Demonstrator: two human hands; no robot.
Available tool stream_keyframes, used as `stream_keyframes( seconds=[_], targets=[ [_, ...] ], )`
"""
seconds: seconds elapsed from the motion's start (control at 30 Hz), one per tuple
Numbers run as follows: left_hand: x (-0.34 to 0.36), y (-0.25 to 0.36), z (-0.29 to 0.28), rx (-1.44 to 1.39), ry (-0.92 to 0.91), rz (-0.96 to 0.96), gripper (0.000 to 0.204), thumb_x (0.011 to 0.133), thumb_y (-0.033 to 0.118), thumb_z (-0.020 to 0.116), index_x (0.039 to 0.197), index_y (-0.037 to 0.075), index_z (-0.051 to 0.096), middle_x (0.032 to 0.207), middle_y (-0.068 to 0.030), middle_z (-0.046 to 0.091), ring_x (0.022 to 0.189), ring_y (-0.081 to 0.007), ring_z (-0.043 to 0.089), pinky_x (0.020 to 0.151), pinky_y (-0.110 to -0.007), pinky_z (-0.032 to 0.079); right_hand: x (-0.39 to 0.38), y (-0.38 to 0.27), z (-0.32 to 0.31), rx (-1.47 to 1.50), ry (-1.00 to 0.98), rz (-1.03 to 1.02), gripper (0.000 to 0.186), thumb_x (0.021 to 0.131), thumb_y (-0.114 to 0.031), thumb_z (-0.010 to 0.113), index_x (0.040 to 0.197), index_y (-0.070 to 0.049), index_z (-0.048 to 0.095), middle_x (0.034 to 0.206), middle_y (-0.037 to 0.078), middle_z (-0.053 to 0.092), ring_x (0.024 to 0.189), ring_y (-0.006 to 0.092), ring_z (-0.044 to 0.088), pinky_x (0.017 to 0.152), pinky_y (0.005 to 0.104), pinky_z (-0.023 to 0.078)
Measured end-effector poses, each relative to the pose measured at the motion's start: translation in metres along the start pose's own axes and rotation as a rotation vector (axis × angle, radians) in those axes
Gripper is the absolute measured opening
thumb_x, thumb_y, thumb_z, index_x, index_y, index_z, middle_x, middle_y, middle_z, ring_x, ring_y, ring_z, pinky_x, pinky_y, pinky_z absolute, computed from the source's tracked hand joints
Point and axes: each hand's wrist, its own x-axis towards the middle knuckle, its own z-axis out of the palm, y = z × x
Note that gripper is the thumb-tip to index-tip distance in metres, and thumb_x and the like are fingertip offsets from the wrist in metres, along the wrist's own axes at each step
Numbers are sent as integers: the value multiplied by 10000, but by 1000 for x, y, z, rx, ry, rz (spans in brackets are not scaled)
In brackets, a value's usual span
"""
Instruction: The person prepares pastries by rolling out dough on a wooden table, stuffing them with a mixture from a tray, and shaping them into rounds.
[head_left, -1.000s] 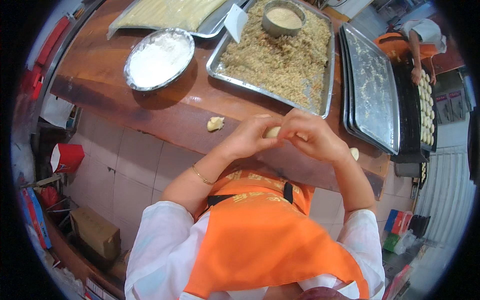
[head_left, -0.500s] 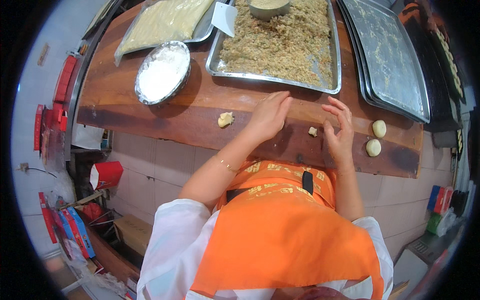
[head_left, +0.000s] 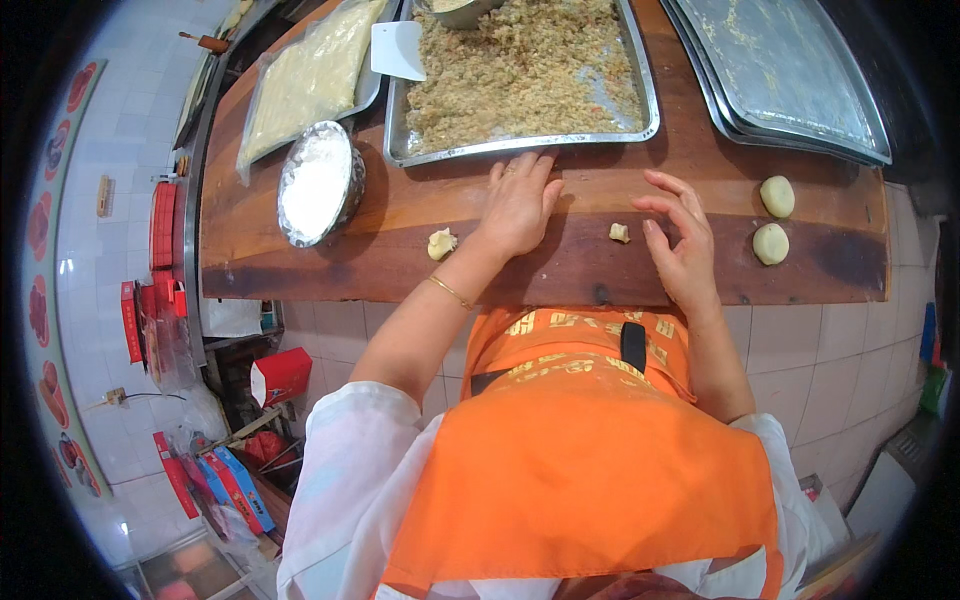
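My left hand (head_left: 518, 205) lies palm down on the wooden table, its fingers stretched toward the front rim of a metal tray (head_left: 520, 150) of crumbly tan filling (head_left: 520, 85). Whether anything is beneath its palm is hidden. A lump of pale dough (head_left: 441, 244) rests just left of that wrist. My right hand (head_left: 682, 240) hovers at the table's near side with curved fingers apart and nothing between them. Beside its thumb sits a smaller scrap of dough (head_left: 620, 233). Farther right are two smooth round dough balls, one behind (head_left: 777, 196) and one in front (head_left: 770, 244).
A bowl of white flour (head_left: 316, 190) stands at left, near bagged dough (head_left: 315, 80) on a tray. A white scraper (head_left: 398, 50) and a metal bowl (head_left: 460, 12) are at the filling tray. Stacked metal trays (head_left: 790, 70) occupy the far right of the wooden table (head_left: 600, 275).
The view has shifted, showing more wall at left. My left hand has turned flatter, its fingers more spread and closer to the tray rim. My right hand stays beside the small dough scrap.
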Motion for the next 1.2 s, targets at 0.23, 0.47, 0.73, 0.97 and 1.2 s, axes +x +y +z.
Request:
stream_keyframes(
  seconds=[0.23, 0.47, 0.73, 0.97, 1.2],
  targets=[
    [3, 5, 1, 79, -8, -7, 427, 1023, 261, 488, 1362, 4, 516, 1295, -206, 539, 1234, -383, 498, 1094, -527, 319, 1, 1, 0, -33, -16, -2, 212, 814, 28, 639, 998, -53, 707, 1306, 131, 618, 1260, 309, 550, 1064, 403, 419],
    [-22, -21, 1, -428, 119, -30, 601, 979, 358, 599, 1455, 24, 448, 1362, -222, 498, 1325, -366, 453, 1137, -481, 322, -9, -11, -5, -127, -48, -35, 188, 834, 25, 631, 980, -56, 717, 1288, 132, 619, 1215, 311, 565, 1004, 386, 457],
    [-73, -15, -4, -839, 229, -138, 534, 992, 341, 600, 1359, -28, 483, 1307, -246, 566, 1204, -406, 569, 1029, -490, 486, -6, -28, 12, -38, -173, -24, 216, 860, 22, 620, 1051, -43, 695, 1231, 123, 623, 1092, 284, 609, 823, 330, 538],
    [-48, 22, -11, -2298, 102, -343, 626, 1089, 484, 286, 1428, -31, 394, 1432, -259, 504, 1324, -411, 510, 1129, -539, 422, 32, -58, 41, -208, -250, -249, 640, 754, -137, 793, 1347, -64, 562, 1242, 152, 586, 1140, 343, 556, 983, 445, 458],
    [-25, 68, -26, -1891, 136, -210, 628, 1089, 509, 263, 1493, 39, 373, 1475, -130, 476, 1362, -274, 466, 1149, -437, 354, 53, -56, 30, -344, -162, -304, 625, 735, -213, 812, 1294, -66, 574, 1172, 159, 587, 1116, 353, 553, 958, 469, 448]
  ],
)
